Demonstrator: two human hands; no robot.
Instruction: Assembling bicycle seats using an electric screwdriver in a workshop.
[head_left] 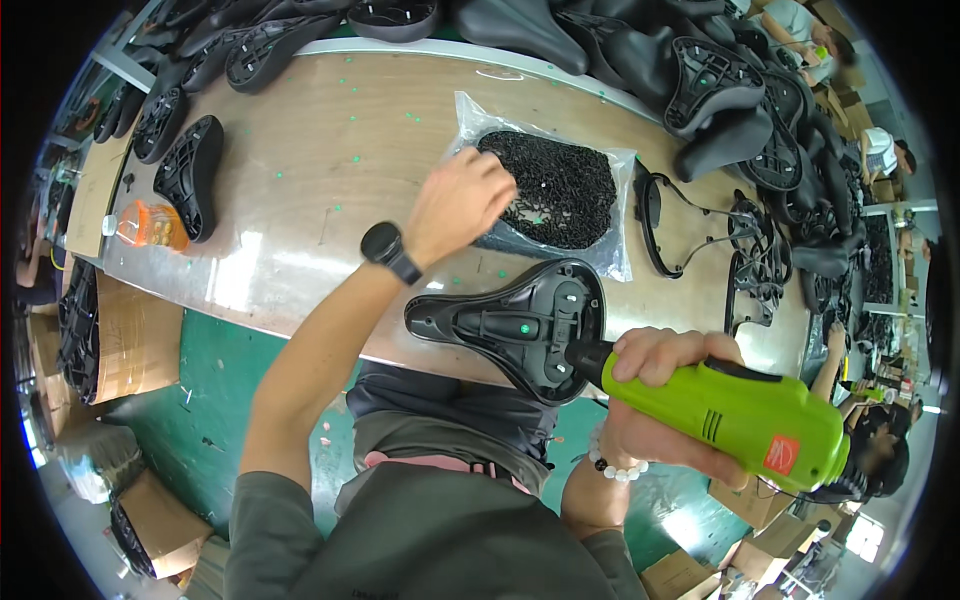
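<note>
My right hand point(660, 400) is wrapped round a lime-green electric screwdriver point(740, 420), its black nose pointing left. That nose overlaps the wide end of an upturned black bicycle saddle point(490, 318) at the table's near edge; whether it touches cannot be told. The saddle's ribbed underside faces up, narrow end to the left. My left hand point(462, 200), with a black watch at the wrist, is over the left edge of a clear plastic bag point(622, 225) holding a heap of small black screws point(560, 190). Its fingers are curled together; anything between them is hidden.
Black saddles point(635, 60) are piled along the far and right edges. Black frame parts point(745, 245) lie right of the bag. At the left are a saddle point(190, 178), an orange-labelled bottle point(152, 226) and a cardboard box point(138, 335). Other people point(885, 150) are at the far right.
</note>
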